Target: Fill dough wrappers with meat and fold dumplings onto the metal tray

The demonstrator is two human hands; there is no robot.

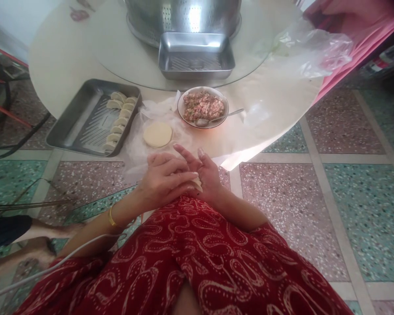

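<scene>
Dumpling (197,183) between both hands' grip

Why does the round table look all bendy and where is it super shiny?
In the head view, the wide lens curves the pale round table and the floor lines; glare flashes white on the big perforated steel pot and lights the small steel tray; the folded white dumpling between the left hand and right hand looks soft.
</scene>
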